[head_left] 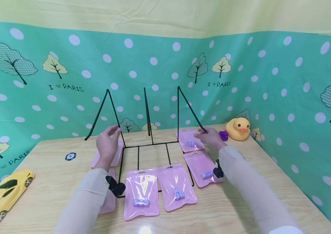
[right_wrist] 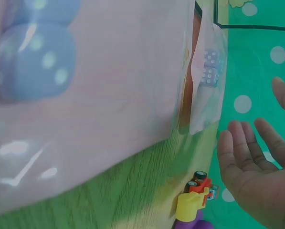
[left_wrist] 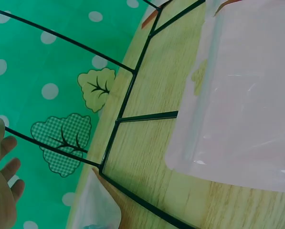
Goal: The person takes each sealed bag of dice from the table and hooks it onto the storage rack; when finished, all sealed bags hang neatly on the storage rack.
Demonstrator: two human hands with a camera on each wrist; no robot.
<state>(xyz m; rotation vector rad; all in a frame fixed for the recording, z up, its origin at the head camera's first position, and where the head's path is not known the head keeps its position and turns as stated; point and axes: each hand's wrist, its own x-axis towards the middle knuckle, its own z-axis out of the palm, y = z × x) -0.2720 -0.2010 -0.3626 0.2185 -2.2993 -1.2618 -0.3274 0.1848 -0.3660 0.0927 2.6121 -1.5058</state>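
A black wire rack (head_left: pixel 146 145) stands on the table, its thin prongs rising at the back. My left hand (head_left: pixel 108 143) is beside the left upright; in the left wrist view a fingertip meets the wire and the other fingers are loosely bent. My right hand (head_left: pixel 210 137) is by the low end of the right prong; the right wrist view shows its fingers spread loosely with nothing between them. Pink pouches holding dice lie around the base: a front-left pouch (head_left: pixel 142 191), a front-right pouch (head_left: pixel 177 185), a right pouch (head_left: pixel 197 162) and a back-right pouch (head_left: pixel 186 135). The left pouches (head_left: pixel 95 159) are partly hidden by my left arm.
A yellow toy car (head_left: pixel 5 195) is at the left table edge, with a round chip (head_left: pixel 70 156) behind it. At the back right sit a yellow duck (head_left: pixel 238 129) and a small purple item (head_left: pixel 224 135). A red toy vehicle (right_wrist: pixel 199 183) shows in the right wrist view.
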